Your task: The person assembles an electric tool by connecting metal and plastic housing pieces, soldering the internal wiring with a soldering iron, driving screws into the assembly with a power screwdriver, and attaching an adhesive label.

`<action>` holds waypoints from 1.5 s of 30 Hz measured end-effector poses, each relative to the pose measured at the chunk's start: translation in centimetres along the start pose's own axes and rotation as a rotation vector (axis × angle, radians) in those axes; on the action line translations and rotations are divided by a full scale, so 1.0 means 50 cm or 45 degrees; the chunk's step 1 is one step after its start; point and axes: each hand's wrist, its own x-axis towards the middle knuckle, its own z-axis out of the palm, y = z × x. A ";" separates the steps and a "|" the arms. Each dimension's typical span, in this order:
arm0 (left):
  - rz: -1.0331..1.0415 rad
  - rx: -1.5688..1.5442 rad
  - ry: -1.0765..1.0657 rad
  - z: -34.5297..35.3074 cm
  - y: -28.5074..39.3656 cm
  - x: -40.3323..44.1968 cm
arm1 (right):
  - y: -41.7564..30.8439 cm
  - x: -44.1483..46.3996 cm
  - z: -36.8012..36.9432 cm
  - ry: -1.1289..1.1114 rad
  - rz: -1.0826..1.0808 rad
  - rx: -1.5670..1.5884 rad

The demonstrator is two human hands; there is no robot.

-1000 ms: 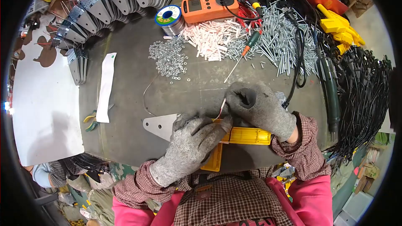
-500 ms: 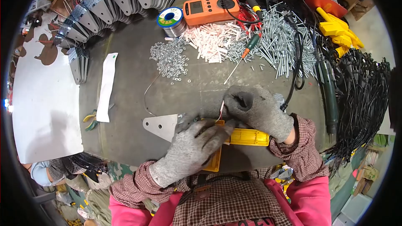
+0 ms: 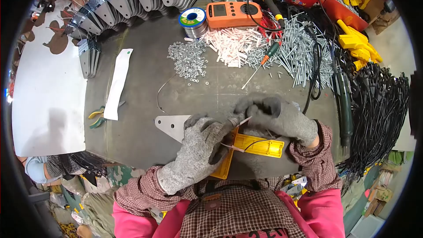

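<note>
My left hand (image 3: 198, 145), in a grey glove, bends over a yellow plastic housing (image 3: 259, 145), its fingers closed. A thin pale sleeve (image 3: 245, 121) sticks out at its fingertips and seems pinched there. My right hand (image 3: 282, 119), gloved too, hovers just right of that sleeve with curled fingers; motion blurs the fingertips, so any hold is unclear. Across the open housing lies a dark wire (image 3: 260, 141) joined to a second pale sleeve (image 3: 235, 148). A grey metal plate (image 3: 171, 125) with holes reaches out left from under my left hand.
Behind are nuts (image 3: 187, 59), pale sleeves (image 3: 231, 44), screws (image 3: 302, 53), a solder spool (image 3: 193, 23), an orange meter (image 3: 233, 14) and a screwdriver (image 3: 266, 57). Pliers (image 3: 98, 117) and a white strip (image 3: 119, 83) lie left. Black cables (image 3: 374, 114) and a dark green-handled tool (image 3: 343, 105) lie right.
My right hand has shifted slightly right and down, away from the housing's middle. The dark wire and a second sleeve now show on the housing. The camera view has shifted a little.
</note>
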 end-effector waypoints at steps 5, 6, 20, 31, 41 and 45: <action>0.143 0.167 0.187 0.031 -0.010 -0.001 | 0.031 0.018 0.011 0.064 -0.351 -0.302; 0.204 0.250 0.195 0.034 -0.011 -0.003 | 0.029 0.019 0.008 0.021 -0.351 -0.345; 0.289 0.228 0.027 0.008 -0.011 -0.011 | 0.052 0.018 0.002 0.063 -0.497 -0.622; 0.187 0.324 0.106 0.008 -0.036 -0.007 | -0.015 0.081 -0.188 0.855 -0.543 -1.772; 0.194 0.437 0.282 0.074 -0.015 -0.041 | -0.137 -0.114 -0.039 0.600 -0.507 -1.151; 0.240 0.416 0.357 0.072 -0.023 -0.042 | -0.086 -0.096 0.007 0.880 -0.800 -0.738</action>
